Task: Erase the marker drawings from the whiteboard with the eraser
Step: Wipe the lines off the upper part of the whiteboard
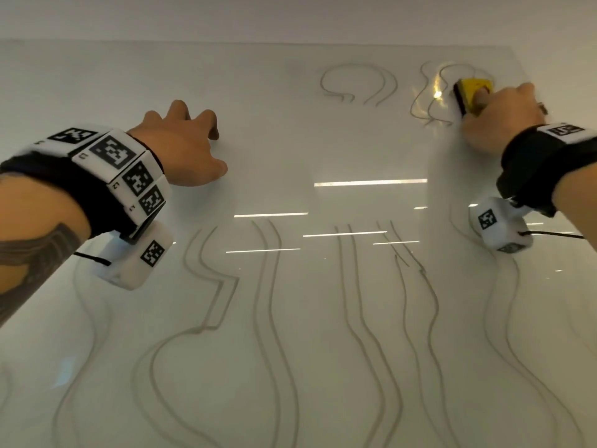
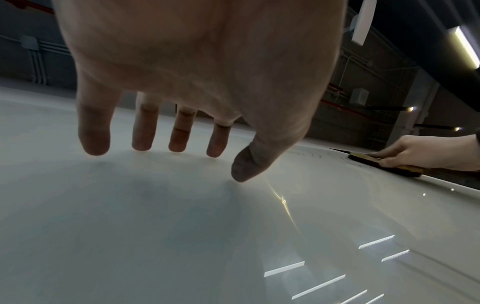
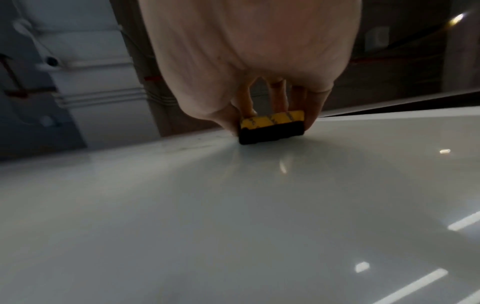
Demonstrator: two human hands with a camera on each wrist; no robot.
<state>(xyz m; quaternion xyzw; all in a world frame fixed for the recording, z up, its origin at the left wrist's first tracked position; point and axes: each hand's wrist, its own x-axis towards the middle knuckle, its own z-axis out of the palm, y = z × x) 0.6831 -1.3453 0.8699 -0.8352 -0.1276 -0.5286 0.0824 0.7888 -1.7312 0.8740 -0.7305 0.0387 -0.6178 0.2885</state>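
A glossy whiteboard point(image 1: 290, 150) lies flat and fills the head view, covered with grey wavy marker lines point(image 1: 268, 302). At the far right my right hand point(image 1: 497, 114) grips a yellow eraser with a black felt base point(image 1: 470, 92) and presses it flat on a squiggle point(image 1: 429, 92). The right wrist view shows the eraser point(image 3: 271, 127) pinched between thumb and fingers, felt down on the board. My left hand point(image 1: 184, 143) rests with spread, straight fingertips point(image 2: 93, 144) on a bare patch of the board point(image 2: 155, 226) and holds nothing.
A looped drawing point(image 1: 358, 82) sits at the top centre, left of the eraser. Long wavy lines run down the lower half. The board's far edge point(image 1: 290, 43) meets a pale wall. Ceiling lights reflect as bright bars point(image 1: 370, 182) on the surface.
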